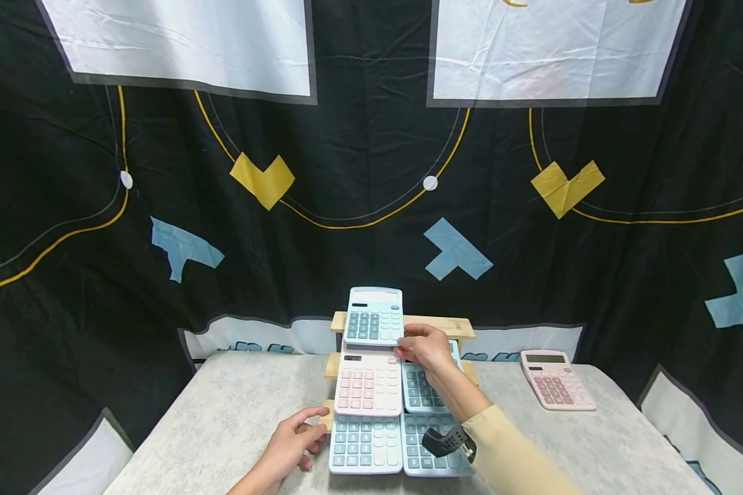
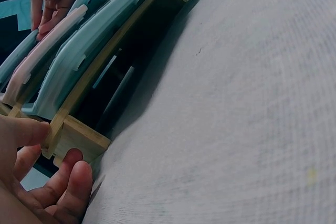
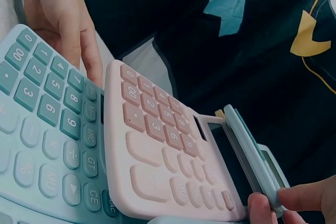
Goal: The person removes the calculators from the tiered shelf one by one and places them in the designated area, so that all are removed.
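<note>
A tiered wooden rack [image 1: 436,324] carries several calculators. My right hand [image 1: 430,349] pinches the lower right corner of the light blue calculator [image 1: 374,315] on the top tier; thumb and fingers grip its edge in the right wrist view. Below it leans a pink calculator [image 1: 369,385], beside a blue calculator [image 1: 420,390] partly covered by my right wrist. Two more blue ones, a left one [image 1: 365,445] and a right one [image 1: 430,462], stand on the bottom tier. My left hand [image 1: 289,445] holds the rack's lower left end, its fingers around the wooden end piece [image 2: 86,132].
Another pink calculator [image 1: 557,381] lies on the grey tabletop [image 1: 248,392] to the right. Behind the table hangs a black curtain [image 1: 359,172] with white panels and yellow and blue shapes. A dark watch [image 1: 448,440] sits on my right wrist.
</note>
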`<action>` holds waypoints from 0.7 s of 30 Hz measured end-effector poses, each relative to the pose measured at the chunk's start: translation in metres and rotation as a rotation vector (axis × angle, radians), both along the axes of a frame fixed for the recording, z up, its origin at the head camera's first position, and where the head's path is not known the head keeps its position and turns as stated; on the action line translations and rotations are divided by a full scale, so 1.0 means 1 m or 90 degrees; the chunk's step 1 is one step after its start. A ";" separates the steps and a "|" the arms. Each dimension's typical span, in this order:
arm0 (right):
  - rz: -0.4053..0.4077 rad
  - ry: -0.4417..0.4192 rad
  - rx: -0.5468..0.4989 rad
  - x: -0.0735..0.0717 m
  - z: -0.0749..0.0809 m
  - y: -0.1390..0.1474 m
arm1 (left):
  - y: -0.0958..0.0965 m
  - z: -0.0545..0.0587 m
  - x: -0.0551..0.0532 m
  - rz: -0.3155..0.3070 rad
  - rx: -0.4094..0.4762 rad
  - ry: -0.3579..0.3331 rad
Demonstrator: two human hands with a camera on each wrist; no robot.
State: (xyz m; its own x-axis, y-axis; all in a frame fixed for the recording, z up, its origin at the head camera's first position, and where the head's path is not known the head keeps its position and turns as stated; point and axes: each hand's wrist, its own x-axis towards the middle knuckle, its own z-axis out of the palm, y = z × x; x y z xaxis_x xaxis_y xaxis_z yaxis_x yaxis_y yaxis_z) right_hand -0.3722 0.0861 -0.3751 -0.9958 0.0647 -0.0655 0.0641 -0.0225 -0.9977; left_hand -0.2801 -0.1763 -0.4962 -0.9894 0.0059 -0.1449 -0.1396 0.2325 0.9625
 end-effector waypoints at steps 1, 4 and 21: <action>-0.001 -0.001 -0.002 0.000 0.000 0.000 | 0.000 0.000 0.000 0.000 0.000 0.000; 0.000 -0.008 -0.015 0.001 0.000 0.000 | 0.000 0.000 0.001 0.004 -0.001 -0.002; 0.015 -0.009 -0.046 0.007 0.002 0.004 | 0.001 0.001 0.000 0.014 -0.005 -0.015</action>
State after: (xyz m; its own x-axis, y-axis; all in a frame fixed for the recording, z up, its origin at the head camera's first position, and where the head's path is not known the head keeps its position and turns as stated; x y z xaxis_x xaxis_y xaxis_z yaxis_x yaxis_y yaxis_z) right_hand -0.3655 0.0899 -0.3730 -0.9959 0.0351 -0.0835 0.0800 -0.0922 -0.9925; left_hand -0.2801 -0.1754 -0.4947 -0.9857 -0.0173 -0.1675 -0.1668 0.2374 0.9570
